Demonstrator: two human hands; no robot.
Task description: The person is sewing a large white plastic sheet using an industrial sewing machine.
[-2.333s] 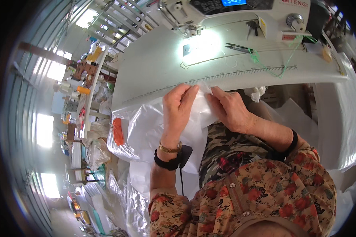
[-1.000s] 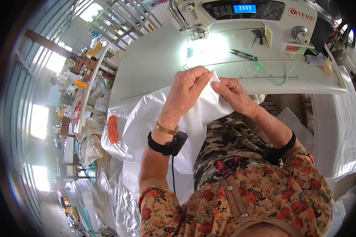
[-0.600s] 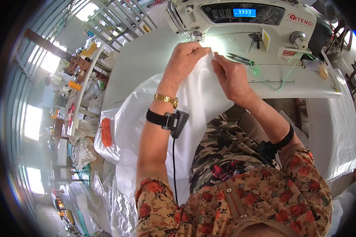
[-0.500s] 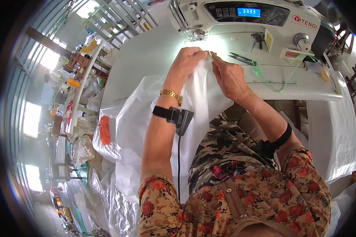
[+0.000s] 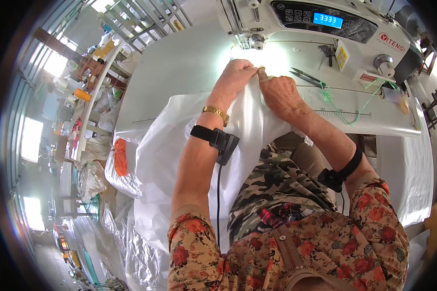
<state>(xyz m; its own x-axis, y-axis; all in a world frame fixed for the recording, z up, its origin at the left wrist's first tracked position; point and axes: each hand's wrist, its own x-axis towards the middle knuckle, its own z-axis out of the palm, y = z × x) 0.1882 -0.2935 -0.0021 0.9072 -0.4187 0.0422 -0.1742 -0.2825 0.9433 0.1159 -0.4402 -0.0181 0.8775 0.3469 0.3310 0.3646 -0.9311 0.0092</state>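
A sheet of white woven plastic fabric (image 5: 179,131) hangs over the table's front edge and spreads toward my lap. Its top edge is pinched between the fingers of my left hand (image 5: 235,80). Close beside it, my right hand (image 5: 282,94) grips the same edge, thumb and fingers pressed together. Both hands are just in front of the lit needle area of a white sewing machine (image 5: 258,41). The fabric falls in folds below my fingers. Exactly how the edge is folded there, I cannot make out.
Right of my hands lie dark tweezers (image 5: 306,76) and a tangle of green thread (image 5: 347,115). A small black-handled tool (image 5: 329,54) lies near the machine's base. At the left are an orange bundle (image 5: 120,157) and a metal rack (image 5: 141,24). White sheeting (image 5: 403,169) hangs at the right.
The view has shifted slightly, so the machine sits further right. My right hand has turned, its fingers more curled, and stays close to the left; both keep hold of the fabric edge.
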